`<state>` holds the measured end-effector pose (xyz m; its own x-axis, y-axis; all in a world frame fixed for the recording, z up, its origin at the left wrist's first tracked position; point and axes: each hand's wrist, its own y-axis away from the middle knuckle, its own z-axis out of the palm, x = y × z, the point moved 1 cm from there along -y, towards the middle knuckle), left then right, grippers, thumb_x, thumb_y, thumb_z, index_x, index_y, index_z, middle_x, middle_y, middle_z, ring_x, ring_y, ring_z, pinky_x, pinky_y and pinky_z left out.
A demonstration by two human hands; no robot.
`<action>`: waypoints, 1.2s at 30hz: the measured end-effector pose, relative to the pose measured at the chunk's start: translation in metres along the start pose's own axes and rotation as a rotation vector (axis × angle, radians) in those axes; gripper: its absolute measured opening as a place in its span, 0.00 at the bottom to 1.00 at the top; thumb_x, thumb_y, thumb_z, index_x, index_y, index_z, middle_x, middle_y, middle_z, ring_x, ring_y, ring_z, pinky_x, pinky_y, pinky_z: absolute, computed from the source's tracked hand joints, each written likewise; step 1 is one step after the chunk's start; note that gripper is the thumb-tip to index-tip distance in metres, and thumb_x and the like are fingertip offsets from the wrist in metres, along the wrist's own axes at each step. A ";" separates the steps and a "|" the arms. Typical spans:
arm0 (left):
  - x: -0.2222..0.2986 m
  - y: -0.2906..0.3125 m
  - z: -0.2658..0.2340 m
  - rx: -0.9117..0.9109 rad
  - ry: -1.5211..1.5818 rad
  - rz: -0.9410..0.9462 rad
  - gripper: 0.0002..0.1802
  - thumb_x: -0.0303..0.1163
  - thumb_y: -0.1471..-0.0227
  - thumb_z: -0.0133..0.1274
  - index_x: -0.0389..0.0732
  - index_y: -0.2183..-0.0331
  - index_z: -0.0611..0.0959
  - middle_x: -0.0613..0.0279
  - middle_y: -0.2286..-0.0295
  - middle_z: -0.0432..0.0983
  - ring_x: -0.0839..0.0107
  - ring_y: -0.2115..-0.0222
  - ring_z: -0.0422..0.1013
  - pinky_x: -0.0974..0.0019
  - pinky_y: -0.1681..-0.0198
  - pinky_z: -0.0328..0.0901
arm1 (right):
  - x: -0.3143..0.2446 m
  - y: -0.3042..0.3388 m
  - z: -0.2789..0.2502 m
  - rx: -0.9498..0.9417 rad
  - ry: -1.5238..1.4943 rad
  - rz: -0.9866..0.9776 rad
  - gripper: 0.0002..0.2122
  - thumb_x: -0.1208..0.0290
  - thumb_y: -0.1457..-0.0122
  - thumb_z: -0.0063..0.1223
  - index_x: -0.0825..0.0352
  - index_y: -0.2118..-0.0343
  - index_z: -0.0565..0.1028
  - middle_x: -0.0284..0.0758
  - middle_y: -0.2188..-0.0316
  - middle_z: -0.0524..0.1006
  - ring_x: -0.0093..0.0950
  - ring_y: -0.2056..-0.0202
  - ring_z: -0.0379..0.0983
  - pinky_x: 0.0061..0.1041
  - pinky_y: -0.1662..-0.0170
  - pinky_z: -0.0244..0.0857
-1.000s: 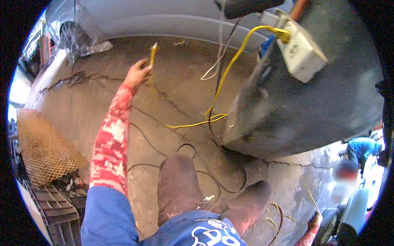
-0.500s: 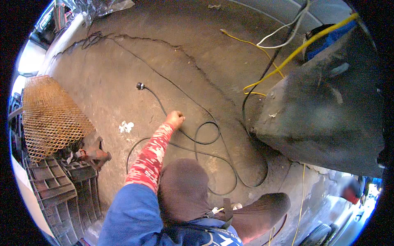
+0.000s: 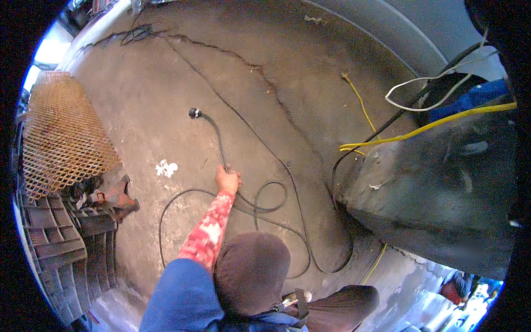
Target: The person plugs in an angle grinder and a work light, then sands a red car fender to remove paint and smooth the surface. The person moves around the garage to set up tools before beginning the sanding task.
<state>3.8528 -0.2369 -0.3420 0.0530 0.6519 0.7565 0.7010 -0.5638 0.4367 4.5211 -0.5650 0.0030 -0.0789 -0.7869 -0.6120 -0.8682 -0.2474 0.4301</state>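
My left hand [image 3: 227, 180] reaches down to the concrete floor and is closed on a black cable [image 3: 217, 138]. The cable runs up from the hand to a plug end [image 3: 194, 113] lying on the floor. Behind the hand the same cable lies in loose loops [image 3: 269, 200] that trail toward a big dark metal body [image 3: 442, 188] on the right. My sleeve is red and white patterned. My right hand is out of view. My bent knee in dark trousers [image 3: 251, 271] fills the lower middle.
A rusty mesh sheet [image 3: 61, 133] and dark plastic crates [image 3: 61, 249] stand at the left. Yellow wires [image 3: 426, 127] and a white wire [image 3: 426, 83] hang by the metal body. A long crack [image 3: 232, 58] crosses the floor. A person in blue [image 3: 456, 282] is at lower right.
My left hand dropped from holding a yellow wire up high to the floor and took hold of the black cable. The view tilted down toward the floor.
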 end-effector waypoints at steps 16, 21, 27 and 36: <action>0.262 0.315 -0.135 -1.449 -0.276 1.001 0.15 0.37 0.48 0.57 0.41 0.60 0.86 0.47 0.74 0.81 0.48 0.70 0.79 0.52 0.67 0.72 | -0.126 0.149 0.184 -1.373 -0.491 0.003 0.29 0.48 0.32 0.47 0.74 0.45 0.72 0.38 0.66 0.81 0.21 0.80 0.67 0.21 0.75 0.62; 0.259 0.338 -0.108 -1.460 -0.621 1.113 0.21 0.44 0.48 0.54 0.41 0.57 0.84 0.46 0.69 0.80 0.46 0.67 0.76 0.48 0.62 0.71 | -0.133 0.169 0.201 -1.254 -0.708 -0.038 0.12 0.59 0.30 0.47 0.63 0.55 0.73 0.32 0.68 0.75 0.18 0.81 0.63 0.18 0.79 0.57; 0.291 0.377 -0.074 -1.069 -0.475 1.461 0.28 0.51 0.46 0.56 0.38 0.54 0.81 0.43 0.63 0.78 0.45 0.59 0.74 0.50 0.56 0.70 | -0.118 0.199 0.238 -1.087 -0.055 -1.022 0.17 0.74 0.41 0.54 0.67 0.48 0.72 0.42 0.59 0.78 0.38 0.61 0.74 0.32 0.56 0.69; 0.318 0.380 -0.028 -1.235 -0.013 0.489 0.29 0.30 0.41 0.55 0.34 0.41 0.70 0.65 0.71 0.76 0.74 0.72 0.71 0.67 0.67 0.69 | -0.142 0.226 0.258 -0.822 0.403 -1.026 0.19 0.70 0.41 0.54 0.74 0.49 0.68 0.56 0.66 0.78 0.58 0.62 0.75 0.50 0.59 0.68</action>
<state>4.1158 -0.2577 0.0782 0.1250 0.2526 0.9594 -0.4942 -0.8227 0.2810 4.2095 -0.3629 0.0163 0.6849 -0.1231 -0.7182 0.0978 -0.9612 0.2580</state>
